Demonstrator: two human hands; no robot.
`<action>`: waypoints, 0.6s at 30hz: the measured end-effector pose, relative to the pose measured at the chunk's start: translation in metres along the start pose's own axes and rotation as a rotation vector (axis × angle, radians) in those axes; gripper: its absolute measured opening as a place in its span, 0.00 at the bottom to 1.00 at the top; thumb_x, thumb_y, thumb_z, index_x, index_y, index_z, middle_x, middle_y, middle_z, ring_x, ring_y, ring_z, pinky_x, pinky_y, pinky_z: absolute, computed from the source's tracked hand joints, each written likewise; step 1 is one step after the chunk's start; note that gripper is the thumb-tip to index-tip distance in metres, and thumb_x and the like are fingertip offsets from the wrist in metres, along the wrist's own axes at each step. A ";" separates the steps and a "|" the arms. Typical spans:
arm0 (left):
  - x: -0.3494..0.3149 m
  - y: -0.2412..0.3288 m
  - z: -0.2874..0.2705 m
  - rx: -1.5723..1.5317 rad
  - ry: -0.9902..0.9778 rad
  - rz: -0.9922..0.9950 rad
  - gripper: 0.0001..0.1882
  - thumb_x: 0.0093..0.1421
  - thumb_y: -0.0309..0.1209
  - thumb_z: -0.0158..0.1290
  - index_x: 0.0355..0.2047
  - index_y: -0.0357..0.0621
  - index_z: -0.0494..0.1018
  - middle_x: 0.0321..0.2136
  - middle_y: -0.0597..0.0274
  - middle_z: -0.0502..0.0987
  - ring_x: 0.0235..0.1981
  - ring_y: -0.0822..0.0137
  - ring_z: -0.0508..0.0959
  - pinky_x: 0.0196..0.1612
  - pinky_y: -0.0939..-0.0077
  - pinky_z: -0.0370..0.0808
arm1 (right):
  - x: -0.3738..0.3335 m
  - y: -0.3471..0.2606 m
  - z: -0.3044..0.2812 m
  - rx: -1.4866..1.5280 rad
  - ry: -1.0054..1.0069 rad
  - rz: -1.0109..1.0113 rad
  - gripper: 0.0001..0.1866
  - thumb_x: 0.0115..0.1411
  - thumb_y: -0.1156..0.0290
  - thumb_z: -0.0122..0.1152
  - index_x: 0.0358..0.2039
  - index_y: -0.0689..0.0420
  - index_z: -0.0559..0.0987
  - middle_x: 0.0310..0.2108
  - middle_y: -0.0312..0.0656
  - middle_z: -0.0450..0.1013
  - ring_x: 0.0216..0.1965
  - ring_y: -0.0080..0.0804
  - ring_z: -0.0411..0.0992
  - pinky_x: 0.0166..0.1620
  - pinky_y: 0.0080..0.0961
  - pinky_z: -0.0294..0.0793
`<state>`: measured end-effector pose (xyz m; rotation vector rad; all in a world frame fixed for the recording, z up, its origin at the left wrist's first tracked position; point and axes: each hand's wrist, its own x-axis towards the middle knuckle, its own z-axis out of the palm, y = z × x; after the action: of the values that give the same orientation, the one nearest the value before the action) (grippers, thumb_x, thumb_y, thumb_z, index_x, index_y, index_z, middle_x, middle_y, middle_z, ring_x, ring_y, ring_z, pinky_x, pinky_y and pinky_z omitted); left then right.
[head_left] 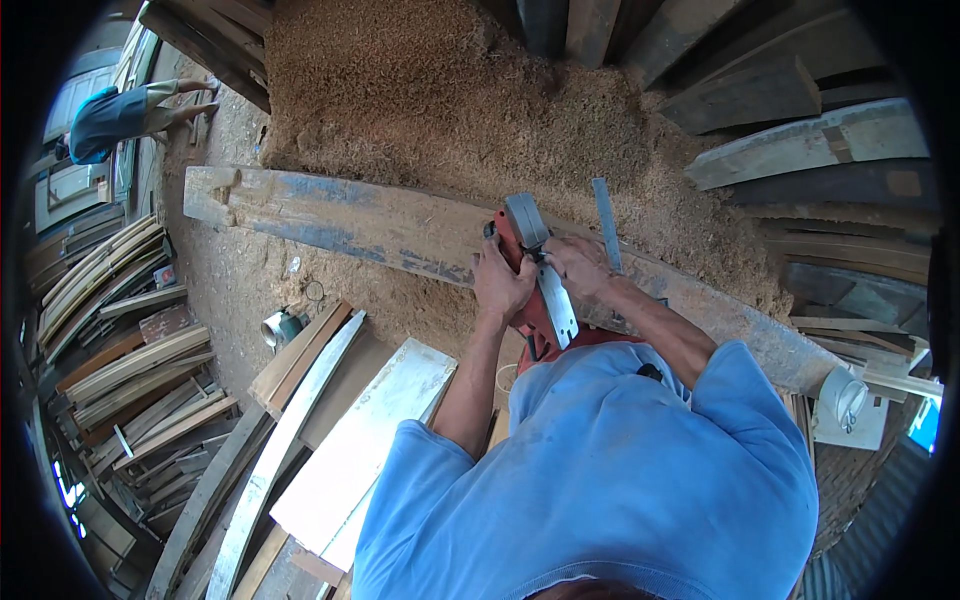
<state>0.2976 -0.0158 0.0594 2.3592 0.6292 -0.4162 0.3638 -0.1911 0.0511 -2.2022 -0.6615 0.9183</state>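
Observation:
A red power tool, which looks like an electric planer (541, 318), is tilted over the long board with its silver metal plate showing. My left hand (500, 281) is closed around its red body on the left side. From the other side my right hand (580, 266) has its fingers bent at the metal part near the grey front end (524, 219); its fingertips are partly hidden. Just beyond the right hand, a flat grey metal strip (605, 222) lies across the far edge of the worn board (400, 225), which carries patches of blue paint.
Wood shavings (400, 90) are heaped behind the board. Timber stacks (140, 375) stand at left, more planks (815, 145) at right. A white board (365, 450) lies near my left elbow. Another person (115, 118) bends over at far left. A metal can (274, 328) sits on the ground.

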 end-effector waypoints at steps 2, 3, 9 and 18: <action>-0.002 -0.001 0.001 0.016 0.022 0.012 0.38 0.53 0.41 0.60 0.59 0.30 0.61 0.51 0.37 0.73 0.52 0.37 0.69 0.58 0.48 0.68 | 0.004 -0.004 0.007 0.126 0.072 0.081 0.09 0.67 0.66 0.50 0.37 0.58 0.73 0.32 0.56 0.73 0.39 0.60 0.72 0.43 0.51 0.69; -0.002 -0.003 0.004 0.024 0.045 0.031 0.38 0.53 0.41 0.59 0.59 0.30 0.61 0.51 0.37 0.73 0.52 0.37 0.69 0.58 0.48 0.68 | 0.008 0.000 0.019 0.176 0.191 0.090 0.10 0.68 0.65 0.49 0.37 0.59 0.73 0.31 0.57 0.73 0.38 0.60 0.72 0.43 0.52 0.68; -0.006 -0.005 0.006 0.004 0.116 0.099 0.36 0.52 0.36 0.58 0.59 0.30 0.63 0.46 0.37 0.75 0.47 0.39 0.71 0.56 0.49 0.69 | 0.015 0.015 0.047 0.158 0.285 0.170 0.15 0.70 0.61 0.46 0.36 0.60 0.73 0.33 0.59 0.73 0.39 0.61 0.72 0.43 0.52 0.69; -0.008 -0.010 0.010 -0.002 0.144 0.131 0.36 0.51 0.34 0.56 0.59 0.29 0.63 0.47 0.37 0.74 0.49 0.39 0.70 0.56 0.50 0.68 | 0.011 0.004 0.037 0.195 0.311 0.221 0.15 0.69 0.62 0.48 0.33 0.61 0.72 0.31 0.60 0.72 0.38 0.61 0.72 0.43 0.53 0.70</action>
<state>0.2844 -0.0186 0.0500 2.4272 0.5365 -0.1887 0.3429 -0.1728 0.0236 -2.2040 -0.1782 0.6904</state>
